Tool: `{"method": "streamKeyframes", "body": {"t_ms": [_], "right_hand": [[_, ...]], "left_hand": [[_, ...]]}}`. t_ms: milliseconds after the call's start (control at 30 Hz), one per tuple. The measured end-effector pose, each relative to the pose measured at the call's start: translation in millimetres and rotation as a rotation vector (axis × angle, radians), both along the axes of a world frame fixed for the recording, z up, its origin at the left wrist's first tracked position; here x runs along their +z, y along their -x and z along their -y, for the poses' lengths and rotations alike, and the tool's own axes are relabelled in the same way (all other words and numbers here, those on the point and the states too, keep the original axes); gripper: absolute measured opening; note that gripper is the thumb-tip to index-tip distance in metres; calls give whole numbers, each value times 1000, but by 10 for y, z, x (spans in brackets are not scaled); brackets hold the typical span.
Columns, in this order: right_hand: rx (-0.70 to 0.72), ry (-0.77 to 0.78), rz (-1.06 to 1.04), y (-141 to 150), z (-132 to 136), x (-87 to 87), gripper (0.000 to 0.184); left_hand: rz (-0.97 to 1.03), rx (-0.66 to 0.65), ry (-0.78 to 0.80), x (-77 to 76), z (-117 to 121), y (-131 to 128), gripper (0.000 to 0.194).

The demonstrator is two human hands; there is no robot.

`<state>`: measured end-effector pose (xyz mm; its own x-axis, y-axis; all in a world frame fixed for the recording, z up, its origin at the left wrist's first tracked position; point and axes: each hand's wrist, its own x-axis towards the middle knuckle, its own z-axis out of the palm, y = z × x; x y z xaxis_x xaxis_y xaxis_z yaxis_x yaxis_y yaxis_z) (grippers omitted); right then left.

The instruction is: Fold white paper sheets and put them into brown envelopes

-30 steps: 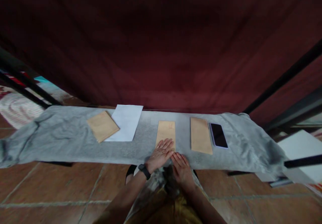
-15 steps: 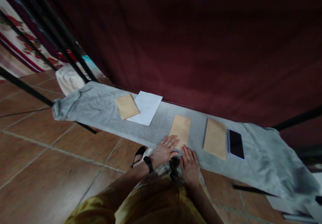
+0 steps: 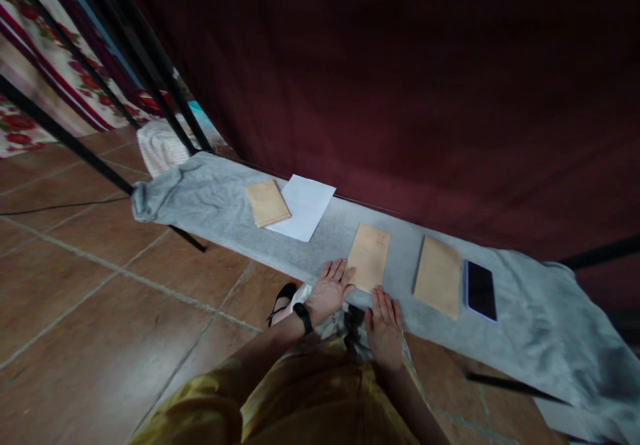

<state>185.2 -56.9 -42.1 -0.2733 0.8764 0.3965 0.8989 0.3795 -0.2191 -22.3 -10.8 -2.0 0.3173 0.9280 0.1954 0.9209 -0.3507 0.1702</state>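
A brown paper envelope (image 3: 369, 256) lies flat on the grey cloth-covered bench in front of me. My left hand (image 3: 330, 292), with a black band on the wrist, rests flat at the envelope's lower left side, fingers spread. At the envelope's near edge lies my right hand (image 3: 386, 325), fingers stretched out and the fingertips at the lower right corner. Neither hand grips anything. To the right is another brown envelope or stack of them (image 3: 438, 277). Farther left, a folded-looking brown paper packet (image 3: 267, 203) overlaps a white sheet of paper (image 3: 306, 206).
A phone (image 3: 481, 290) with a dark screen lies right of the envelopes. The bench's grey cloth (image 3: 215, 195) is rumpled at both ends. Behind hangs a dark red curtain (image 3: 375, 98). Black metal bars (image 3: 65, 135) rise at the left above the tiled floor (image 3: 100, 325).
The view has shifted, so the bench and its things sit farther right. My left hand has slid slightly left off the envelope's face towards its edge. My right hand stays at the near edge.
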Motion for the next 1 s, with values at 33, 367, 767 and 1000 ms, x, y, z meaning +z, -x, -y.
{"method": "streamKeyframes", "body": {"t_ms": [33, 367, 767, 1000], "right_hand": [[5, -1, 2, -3, -2, -6, 55], [1, -13, -5, -4, -5, -40, 58], [-3, -32, -25, 33, -4, -20, 60], [-38, -31, -99, 80, -52, 96, 49]], "left_hand": [[24, 4, 11, 1, -7, -8, 48], [435, 187, 153, 96, -96, -202, 48], [1183, 524, 355, 87, -450, -224, 58], [1312, 402, 394, 239, -397, -240, 42]]}}
